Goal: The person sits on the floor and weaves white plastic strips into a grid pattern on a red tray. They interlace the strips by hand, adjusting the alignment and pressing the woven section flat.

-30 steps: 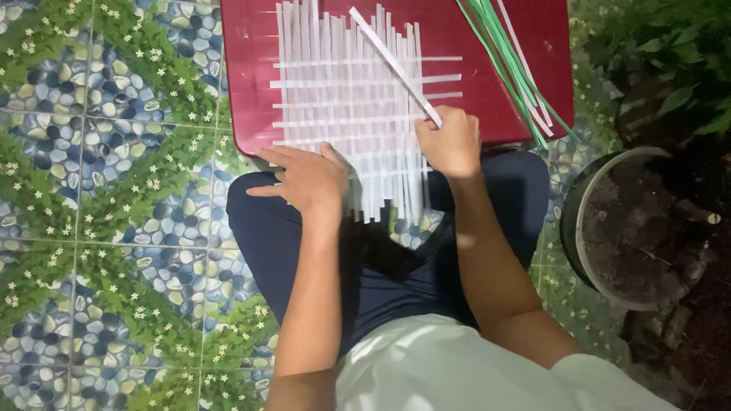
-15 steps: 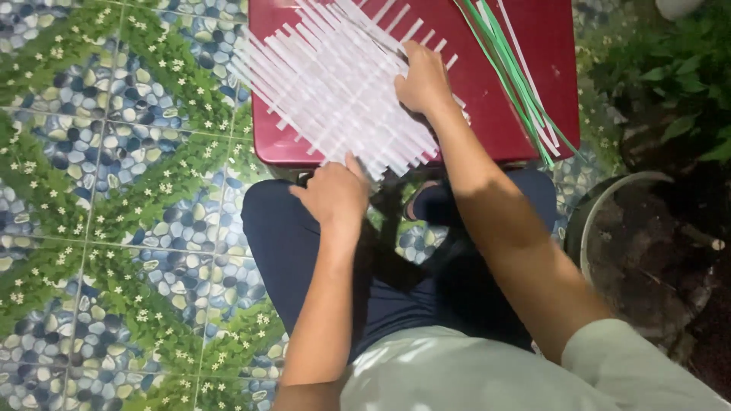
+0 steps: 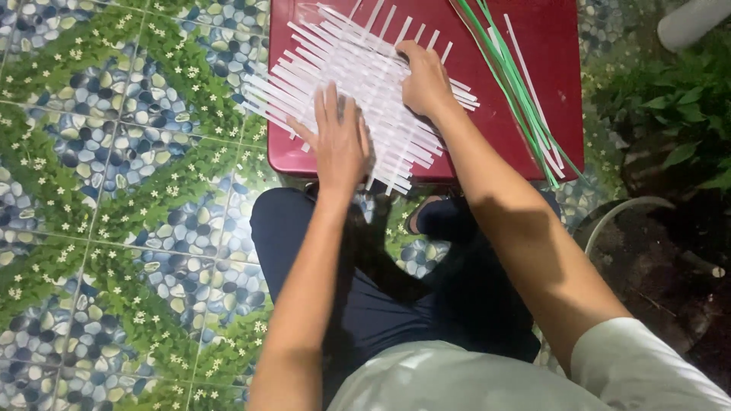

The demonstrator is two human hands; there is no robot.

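Note:
A woven mat of white strips (image 3: 358, 84) lies skewed on a dark red plastic stool top (image 3: 525, 114). My left hand (image 3: 339, 141) presses flat on the mat's near edge, fingers spread. My right hand (image 3: 426, 80) rests on the mat's right side, fingers curled down over the strips. Whether it pinches a strip is hidden. Loose strip ends stick out past the stool's left and front edges.
A bundle of green and white loose strips (image 3: 518, 84) lies on the stool's right part. My legs in dark trousers (image 3: 304, 251) are below the stool. Patterned pebble-and-leaf floor tiles (image 3: 114, 190) spread left. A dark round pot (image 3: 655, 251) and plants (image 3: 685, 84) stand right.
The mat has turned counterclockwise on the stool. My left hand moved from the front edge up onto the mat, and my right hand shifted along with the mat's right side.

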